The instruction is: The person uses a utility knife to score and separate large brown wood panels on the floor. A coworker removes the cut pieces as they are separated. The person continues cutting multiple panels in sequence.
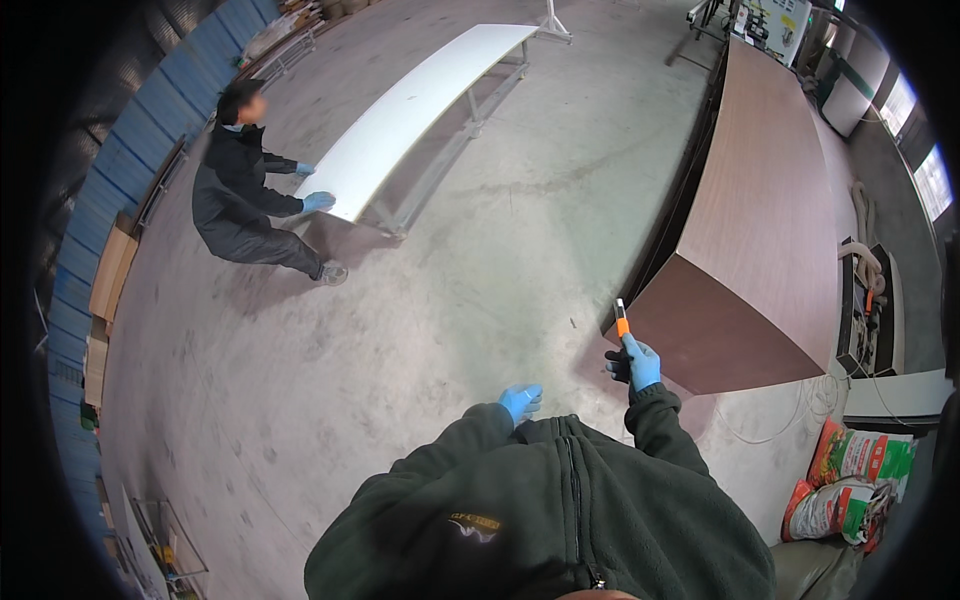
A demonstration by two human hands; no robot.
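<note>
My right hand [643, 364], in a blue glove, is closed around a utility knife [622, 326] with an orange body and a pale metallic tip pointing away from me. Something black [618, 364] shows beside those fingers; I cannot make out what it is. The hand is just in front of the near end of a long stack of brown wood-grain panels [765, 180]. My left hand [521, 402], also gloved in blue, is held close to my jacket with its fingers curled. Whether anything small is inside them is hidden.
At the far left a person [240, 190] in dark clothes and blue gloves has both hands on the end of a long white panel [420, 90], which lies on a metal frame [410, 205]. Red, green and white sacks [850, 480] and a loose cable [770, 437] lie at right.
</note>
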